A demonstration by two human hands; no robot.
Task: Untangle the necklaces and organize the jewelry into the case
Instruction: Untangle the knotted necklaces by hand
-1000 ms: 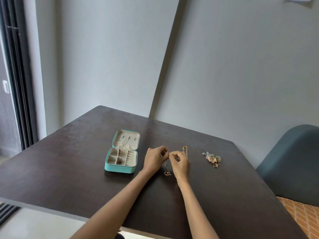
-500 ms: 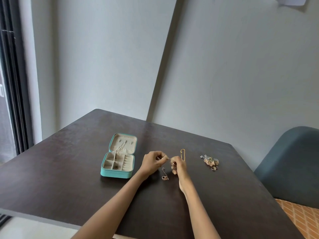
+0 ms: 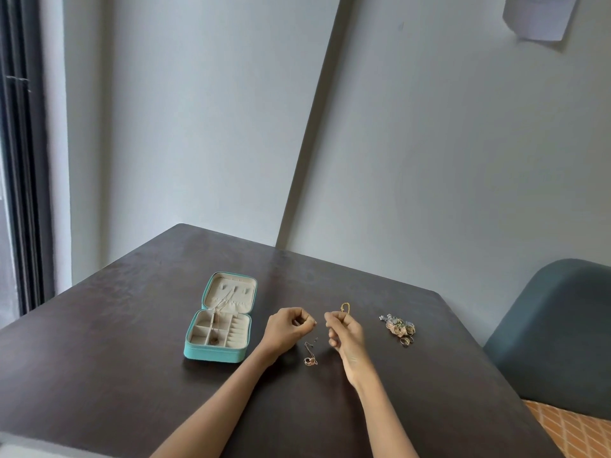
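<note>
While my left hand (image 3: 287, 329) and right hand (image 3: 344, 328) hover over the dark worktop (image 3: 99, 352), both sets of fingers curl, pinching a thin chain too fine to trace. Its pendant (image 3: 310, 360) lies between my wrists. Left sits the open teal case (image 3: 220, 320); right, a jewelry pile (image 3: 398, 327).

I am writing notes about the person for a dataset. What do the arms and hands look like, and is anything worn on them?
Both forearms are bare up to the lower edge of the picture: no sleeve shows. The left hand and the right hand are uncovered, without gloves. No watch or bracelet shows on either wrist. Rings are too small to tell.
</note>
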